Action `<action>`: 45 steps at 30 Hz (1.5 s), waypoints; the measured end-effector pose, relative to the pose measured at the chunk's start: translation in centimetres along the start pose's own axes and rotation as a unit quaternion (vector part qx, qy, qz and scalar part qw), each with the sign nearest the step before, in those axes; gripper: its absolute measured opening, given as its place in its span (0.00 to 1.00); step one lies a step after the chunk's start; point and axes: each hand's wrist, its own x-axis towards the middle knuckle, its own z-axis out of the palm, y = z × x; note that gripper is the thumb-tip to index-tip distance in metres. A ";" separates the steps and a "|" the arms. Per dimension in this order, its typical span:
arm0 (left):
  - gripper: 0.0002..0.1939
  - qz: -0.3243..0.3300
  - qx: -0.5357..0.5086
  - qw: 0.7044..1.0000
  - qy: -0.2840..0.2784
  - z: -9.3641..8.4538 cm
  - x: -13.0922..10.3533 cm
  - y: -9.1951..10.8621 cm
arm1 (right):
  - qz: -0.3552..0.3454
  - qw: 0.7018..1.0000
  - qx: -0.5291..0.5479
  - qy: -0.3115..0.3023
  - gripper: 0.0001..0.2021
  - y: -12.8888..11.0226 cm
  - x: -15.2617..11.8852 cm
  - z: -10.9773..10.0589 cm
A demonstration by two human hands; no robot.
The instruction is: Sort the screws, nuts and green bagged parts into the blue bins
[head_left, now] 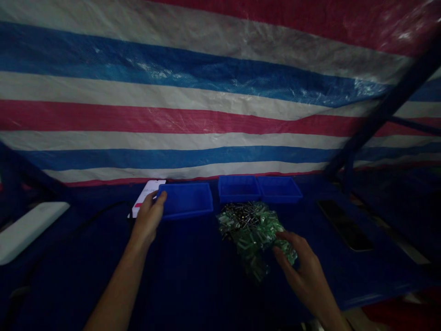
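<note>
Head view looks down on a dark blue cloth-covered table (pixel 193 266) backed by a red, white and blue striped plastic tarpaulin (pixel 206 92); the left hand (pixel 149 216) rests at the left end of a shallow blue rectangular plastic bin (pixel 186 200), its thumb up against the bin's near corner and its fingers curled loosely together along the wall; the right hand (pixel 303 266) lies on the near right edge of a heap of small green circuit boards with metal pins (pixel 253 230), its fingers slightly spread and bent over the pieces, whether pinching one I cannot tell; the heap sits mid-table, glinting, just in front of two more blue plastic bins (pixel 260 188) standing side by side; a white phone (pixel 146 195) lies behind the left hand; a black phone (pixel 344 225) lies well apart on the right.
</note>
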 end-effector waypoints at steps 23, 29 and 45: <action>0.20 0.455 0.151 0.862 -0.166 7.3 -10.8 -0.1 | -0.133 0.978 -0.106 -0.123 0.29 7.2 7.7 2.0; 0.20 0.413 0.165 0.870 -0.213 10.3 -9.6 -0.6 | -0.210 0.959 -0.125 -0.142 0.30 5.0 10.4 4.8; 0.21 0.391 0.141 0.861 -0.293 9.9 -9.2 0.2 | -0.252 0.938 -0.084 -0.220 0.28 1.6 8.3 7.0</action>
